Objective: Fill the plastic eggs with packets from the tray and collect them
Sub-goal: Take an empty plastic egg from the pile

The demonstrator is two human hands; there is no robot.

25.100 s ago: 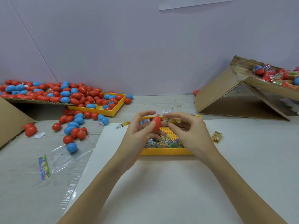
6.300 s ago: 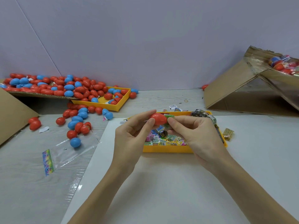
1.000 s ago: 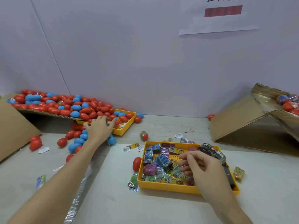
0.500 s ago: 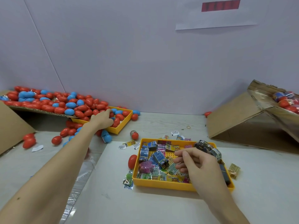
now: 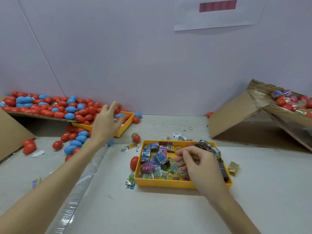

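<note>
The left hand (image 5: pixel 106 123) reaches out over the far tray (image 5: pixel 125 126), fingers spread and loose, gripping nothing; it is blurred, hanging just above the red and blue eggs (image 5: pixel 67 112) that spill from a cardboard ramp (image 5: pixel 33 115) into that tray. More eggs lie scattered on the table (image 5: pixel 160 125) below the ramp, near the left forearm.

The right hand (image 5: pixel 199 164) sits over the near tray (image 5: pixel 177 183), fingers curled down among the packets (image 5: pixel 160 157). Thumb and forefinger are drawn close together, but I cannot tell whether they pinch a packet or just touch the heap. The near tray is yellow and rests on a white sheet (image 5: pixel 152 208) in front of the person. Packets fill it in a loose jumble, blue, pink and yellow ones mixed. A dark strip of packets (image 5: pixel 209 147) drapes over its far right corner.

One red egg (image 5: pixel 134 162) lies on the sheet, touching the tray's left wall. A few loose packets lie by the front left corner and beyond the far rim. A gold packet (image 5: pixel 233 168) lies just off the right side. A small egg with a printed top (image 5: pixel 135 137) stands on the table between the two trays.

At the far right a cardboard box (image 5: pixel 244 124) leans open, with eggs (image 5: pixel 290 102) gathered on its upper flap. A paper notice (image 5: pixel 217 14) hangs on the wall (image 5: pixel 135 56).
</note>
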